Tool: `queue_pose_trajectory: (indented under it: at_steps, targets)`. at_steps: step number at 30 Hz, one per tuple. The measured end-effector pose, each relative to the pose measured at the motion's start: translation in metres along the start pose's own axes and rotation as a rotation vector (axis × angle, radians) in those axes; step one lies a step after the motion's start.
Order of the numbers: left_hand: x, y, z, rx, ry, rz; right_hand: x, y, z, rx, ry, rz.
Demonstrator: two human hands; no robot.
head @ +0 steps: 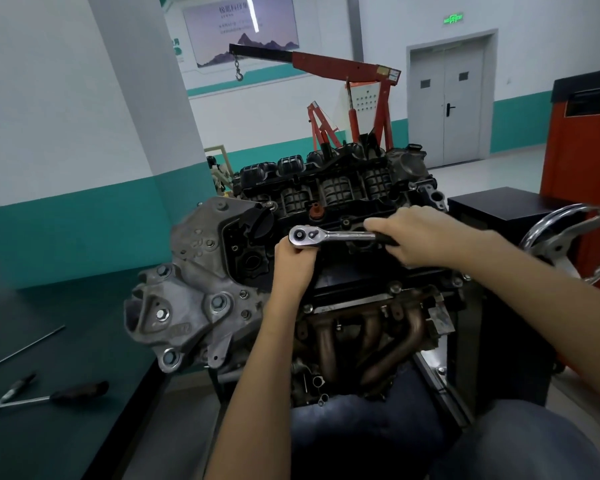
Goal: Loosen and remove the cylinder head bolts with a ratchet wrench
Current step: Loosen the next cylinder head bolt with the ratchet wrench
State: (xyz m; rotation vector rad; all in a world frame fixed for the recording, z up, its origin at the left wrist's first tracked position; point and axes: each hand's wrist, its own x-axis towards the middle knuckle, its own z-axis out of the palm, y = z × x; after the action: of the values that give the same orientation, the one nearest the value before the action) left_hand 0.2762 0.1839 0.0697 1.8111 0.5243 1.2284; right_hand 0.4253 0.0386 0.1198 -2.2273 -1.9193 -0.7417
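An engine (194,299) sits on a stand before me, its black cylinder head cover (326,199) on top. A chrome ratchet wrench (329,235) lies level above the cover's near edge, head to the left. My left hand (293,266) grips under the ratchet head, fingers curled round whatever hangs below it; socket and bolt are hidden. My right hand (420,237) holds the black handle at the right end.
A dark bench (66,427) at the left carries a screwdriver (49,396) and a thin rod (21,349). A chrome handwheel (575,237) stands at the right beside a black cabinet (492,202). A red engine hoist (343,67) stands behind. Exhaust manifold pipes (368,344) face me.
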Motion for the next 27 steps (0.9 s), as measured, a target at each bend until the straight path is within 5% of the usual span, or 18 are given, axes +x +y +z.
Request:
queue_pose_trajectory:
  at_steps: [3,6,9,15,27]
  targets:
    - [-0.005,-0.005,0.005,-0.088,0.052,-0.018,-0.03,-0.042,0.031,0.179,0.062,0.187]
    - [-0.004,-0.004,0.011,-0.061,0.067,-0.03,-0.054,-0.119,0.056,0.806,0.114,0.424]
    - [-0.003,-0.005,0.011,0.029,0.085,0.025,-0.046,-0.174,0.067,1.226,0.208,0.452]
    - [0.001,-0.007,0.008,-0.057,0.026,-0.046,-0.051,-0.143,0.061,1.253,0.225,0.465]
    - [-0.002,0.025,0.022,-0.04,-0.034,0.189,-0.069,-0.113,0.043,1.221,0.353,0.419]
